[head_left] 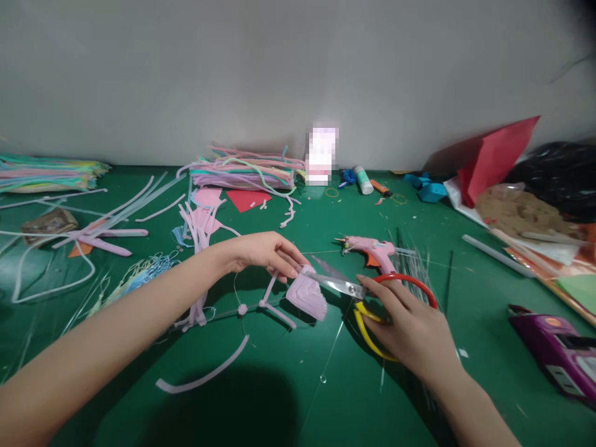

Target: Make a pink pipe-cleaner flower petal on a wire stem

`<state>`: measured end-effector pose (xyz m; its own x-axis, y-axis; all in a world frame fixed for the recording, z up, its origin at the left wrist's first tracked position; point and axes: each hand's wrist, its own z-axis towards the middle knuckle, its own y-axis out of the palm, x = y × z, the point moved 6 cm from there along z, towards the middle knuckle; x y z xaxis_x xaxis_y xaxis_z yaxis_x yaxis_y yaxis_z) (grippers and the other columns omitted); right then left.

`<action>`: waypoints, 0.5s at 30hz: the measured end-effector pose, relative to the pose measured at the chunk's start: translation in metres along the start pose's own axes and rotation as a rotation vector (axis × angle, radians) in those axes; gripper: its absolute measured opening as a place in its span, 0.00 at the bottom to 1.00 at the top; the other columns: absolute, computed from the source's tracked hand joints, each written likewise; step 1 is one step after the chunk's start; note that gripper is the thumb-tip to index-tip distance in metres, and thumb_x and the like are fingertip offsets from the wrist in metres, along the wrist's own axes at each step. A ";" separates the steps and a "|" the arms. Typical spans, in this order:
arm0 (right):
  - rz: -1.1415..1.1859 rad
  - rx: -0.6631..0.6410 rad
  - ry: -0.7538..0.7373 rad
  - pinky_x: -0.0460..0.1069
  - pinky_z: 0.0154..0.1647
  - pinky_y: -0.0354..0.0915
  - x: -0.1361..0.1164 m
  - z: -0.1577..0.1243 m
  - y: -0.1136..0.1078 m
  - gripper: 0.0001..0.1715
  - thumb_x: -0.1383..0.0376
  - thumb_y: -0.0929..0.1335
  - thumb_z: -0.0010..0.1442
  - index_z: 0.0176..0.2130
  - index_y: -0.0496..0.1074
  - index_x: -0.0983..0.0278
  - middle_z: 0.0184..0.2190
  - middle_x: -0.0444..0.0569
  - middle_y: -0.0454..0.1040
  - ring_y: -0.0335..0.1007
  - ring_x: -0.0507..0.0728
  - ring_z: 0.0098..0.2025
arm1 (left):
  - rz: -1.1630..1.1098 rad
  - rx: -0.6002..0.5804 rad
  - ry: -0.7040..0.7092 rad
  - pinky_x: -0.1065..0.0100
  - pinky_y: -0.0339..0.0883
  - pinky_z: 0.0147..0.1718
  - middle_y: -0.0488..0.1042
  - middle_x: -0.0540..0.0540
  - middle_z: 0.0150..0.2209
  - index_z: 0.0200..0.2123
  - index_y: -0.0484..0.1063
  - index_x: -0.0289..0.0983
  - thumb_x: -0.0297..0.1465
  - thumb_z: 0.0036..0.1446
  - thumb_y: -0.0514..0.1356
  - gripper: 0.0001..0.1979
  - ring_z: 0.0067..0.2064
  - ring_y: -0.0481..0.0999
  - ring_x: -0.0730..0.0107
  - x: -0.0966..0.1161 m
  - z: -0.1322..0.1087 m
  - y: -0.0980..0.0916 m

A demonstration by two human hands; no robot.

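Head view: left hand (269,252) pinches pink petal (308,298), right hand (412,332) grips scissors (345,287).

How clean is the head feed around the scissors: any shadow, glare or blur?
Head view: the scissors and the lilac piece, held in the right hand and left hand, read fairly sharp and evenly lit, without strong glare; a broad soft shadow darkens the green table at the bottom edge; the red paper at the right looks smeared; a pixelated block sits by the wall.
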<state>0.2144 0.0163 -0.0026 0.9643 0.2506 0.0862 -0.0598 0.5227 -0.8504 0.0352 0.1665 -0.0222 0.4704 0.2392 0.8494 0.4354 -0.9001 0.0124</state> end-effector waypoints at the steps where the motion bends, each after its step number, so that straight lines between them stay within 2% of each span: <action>1: -0.006 0.005 0.007 0.46 0.24 0.61 0.000 -0.001 0.000 0.16 0.65 0.63 0.62 0.49 0.70 0.65 0.37 0.48 0.77 0.74 0.53 0.30 | 0.004 0.004 0.003 0.68 0.67 0.31 0.78 0.47 0.33 0.39 0.79 0.37 0.27 0.44 0.68 0.15 0.29 0.74 0.73 0.000 0.001 0.000; 10: -0.069 0.002 0.002 0.46 0.23 0.61 -0.005 0.002 0.002 0.17 0.62 0.61 0.65 0.50 0.69 0.67 0.36 0.49 0.77 0.73 0.53 0.28 | -0.016 0.010 0.013 0.70 0.66 0.31 0.77 0.49 0.31 0.37 0.78 0.36 0.27 0.45 0.67 0.13 0.29 0.74 0.74 0.001 0.003 0.000; 15: -0.062 0.001 -0.029 0.45 0.23 0.61 -0.008 0.003 0.001 0.17 0.63 0.62 0.65 0.51 0.68 0.69 0.35 0.49 0.77 0.73 0.52 0.28 | -0.064 0.017 -0.011 0.70 0.65 0.32 0.76 0.49 0.31 0.36 0.78 0.36 0.27 0.44 0.68 0.12 0.29 0.73 0.75 -0.001 0.004 -0.002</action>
<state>0.2056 0.0173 -0.0020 0.9582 0.2413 0.1536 -0.0005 0.5383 -0.8428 0.0365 0.1692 -0.0253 0.4496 0.3004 0.8412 0.4777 -0.8766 0.0577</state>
